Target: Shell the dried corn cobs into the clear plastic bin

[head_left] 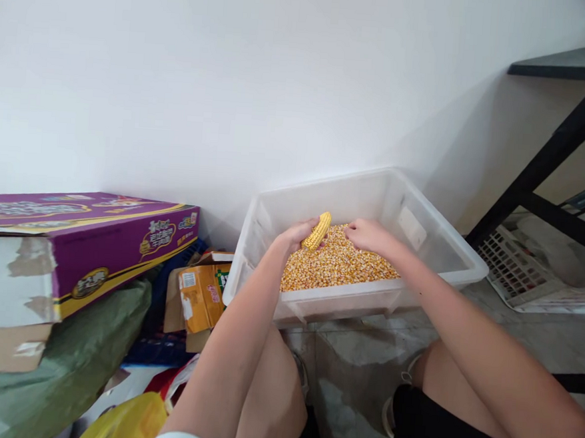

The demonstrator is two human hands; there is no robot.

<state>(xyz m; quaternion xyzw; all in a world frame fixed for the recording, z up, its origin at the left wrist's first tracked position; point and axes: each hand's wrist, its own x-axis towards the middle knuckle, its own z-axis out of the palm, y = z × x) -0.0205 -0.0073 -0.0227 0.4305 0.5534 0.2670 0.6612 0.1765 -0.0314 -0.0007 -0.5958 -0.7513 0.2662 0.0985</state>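
My left hand (pixel 295 234) is closed around a yellow corn cob (pixel 317 231), which tilts up toward the right with its rows of kernels showing. Just right of the cob, apart from it, is my right hand (pixel 369 236), its fingers curled and pressed together; whatever they may hold is too small to make out. Both hands are over loose corn kernels (pixel 336 265) heaped inside a translucent white plastic bin (pixel 437 219).
A purple cardboard box (pixel 124 251) lies at the left on a green bag (pixel 93 345). Between it and the bin is an orange carton (pixel 199 299). On the right stand a black-framed table (pixel 553 144) and a white plastic basket (pixel 512 268). A white wall (pixel 231 88) is behind.
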